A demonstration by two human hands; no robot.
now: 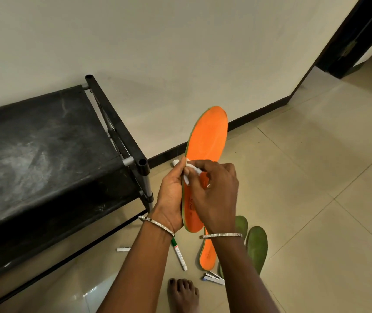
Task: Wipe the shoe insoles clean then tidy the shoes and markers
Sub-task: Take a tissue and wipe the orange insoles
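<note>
Fingers of my left hand point(171, 195) clasp a flat orange foam insole point(209, 136). Those of my right hand point(214, 195) pinch crumpled white tissue point(186, 180) — pressed onto it.

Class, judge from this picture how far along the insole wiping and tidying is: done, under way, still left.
Done: nothing plainly finished. Under way: the left hand holds an orange insole upright while the right hand presses a white wipe on it. Left: a second orange insole and green insoles lie on the floor, with markers scattered there; no shoes are in view.
</note>
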